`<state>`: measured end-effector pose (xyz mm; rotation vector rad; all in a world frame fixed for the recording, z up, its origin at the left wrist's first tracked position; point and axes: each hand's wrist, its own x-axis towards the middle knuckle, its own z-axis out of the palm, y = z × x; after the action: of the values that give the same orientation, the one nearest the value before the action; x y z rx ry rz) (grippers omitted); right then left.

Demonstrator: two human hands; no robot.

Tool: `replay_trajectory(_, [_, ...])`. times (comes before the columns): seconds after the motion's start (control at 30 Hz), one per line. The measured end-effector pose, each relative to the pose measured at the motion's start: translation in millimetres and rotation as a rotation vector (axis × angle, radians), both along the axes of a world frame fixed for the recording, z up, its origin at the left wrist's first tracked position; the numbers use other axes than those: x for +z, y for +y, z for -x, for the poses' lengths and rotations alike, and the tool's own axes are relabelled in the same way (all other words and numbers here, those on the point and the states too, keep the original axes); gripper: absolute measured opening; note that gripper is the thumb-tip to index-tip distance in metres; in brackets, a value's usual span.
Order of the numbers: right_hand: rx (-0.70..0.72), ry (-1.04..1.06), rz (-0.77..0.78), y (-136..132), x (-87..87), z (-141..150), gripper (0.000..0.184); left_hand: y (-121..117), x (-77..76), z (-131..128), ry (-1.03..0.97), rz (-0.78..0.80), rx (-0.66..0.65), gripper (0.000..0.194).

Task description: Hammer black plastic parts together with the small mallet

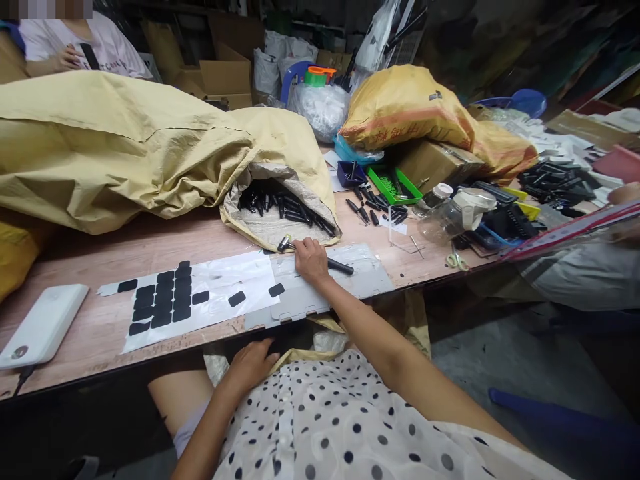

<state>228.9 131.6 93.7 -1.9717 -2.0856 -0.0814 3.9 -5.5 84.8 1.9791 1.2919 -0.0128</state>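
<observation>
My right hand point(311, 261) is closed around a small hammer with a metal head point(285, 243) and a black handle point(341, 267). It is over a grey plastic sheet point(363, 260) near the table's front edge. Just behind it, black tapered handles point(295, 208) lie in the mouth of a tan sack point(280, 133). Below the table edge, my left hand point(254, 363) rests by my lap, thumb and fingers apart, with some fingertips lost in shadow. To the left, a white backing sheet point(260, 270) carries several black rounded stickers point(165, 297).
A white power bank point(45, 325) with a cable lies at the left. At the right are a green tray point(394, 185), a clear jug point(457, 213), scissors point(456, 259) and loose black parts point(555, 187). A yellow sack point(410, 107) lies behind. Another person point(85, 47) sits across the table.
</observation>
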Motion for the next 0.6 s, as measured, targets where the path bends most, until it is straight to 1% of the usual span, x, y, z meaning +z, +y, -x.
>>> replay_trajectory(0.07, [-0.003,-0.002,-0.011,-0.1,-1.7,0.2,0.033,9.1,32.4,-7.0,-0.158,0.077,-0.123,0.029])
replay_trajectory(0.13, [-0.003,-0.004,-0.016,-0.4,-3.0,0.3,0.033,29.5,64.0,-18.5,-0.29,0.141,-0.216,0.033])
replay_trajectory(0.17, [-0.002,-0.005,-0.017,-0.6,-3.4,0.3,0.033,44.8,76.3,-25.9,-0.339,0.13,-0.225,0.035])
replay_trajectory(0.2, [0.0,-0.006,-0.018,-0.8,-3.5,0.3,0.032,63.3,85.0,-34.4,-0.377,0.102,-0.207,0.036])
replay_trajectory(0.23, [0.001,-0.006,-0.017,-1.1,-3.4,0.2,0.032,84.5,89.9,-43.9,-0.389,0.059,-0.175,0.035])
replay_trajectory(0.27, [0.0,-0.006,-0.016,-1.3,-3.1,0.0,0.031,107.6,90.9,-54.2,-0.38,-0.041,-0.105,0.033])
replay_trajectory(0.3, [-0.002,-0.006,-0.014,-1.4,-2.7,-0.3,0.031,131.6,88.6,-65.1,-0.355,-0.171,-0.004,0.03])
replay_trajectory(0.33, [-0.004,-0.006,-0.013,-1.6,-2.3,-0.6,0.03,155.5,83.9,-76.1,-0.316,-0.292,0.098,0.028])
replay_trajectory(0.37, [-0.004,-0.006,-0.011,-1.7,-1.9,-0.9,0.03,178.3,77.5,-86.9,-0.274,-0.386,0.164,0.028])
replay_trajectory(0.4, [-0.003,-0.005,-0.01,-1.8,-1.6,-1.2,0.03,199.0,70.5,-97.2,-0.237,-0.45,0.194,0.029])
replay_trajectory(0.43, [-0.001,-0.005,-0.009,-2.0,-1.4,-1.5,0.03,217.1,63.4,-106.6,-0.198,-0.497,0.205,0.03])
replay_trajectory(0.5, [0.007,-0.005,-0.006,-2.3,-1.2,-2.0,0.029,244.2,51.4,-122.1,-0.129,-0.551,0.175,0.03])
replay_trajectory(0.6, [0.011,-0.013,-0.001,-3.1,-0.9,-2.0,0.029,264.9,40.1,-135.7,-0.034,-0.573,0.101,0.024])
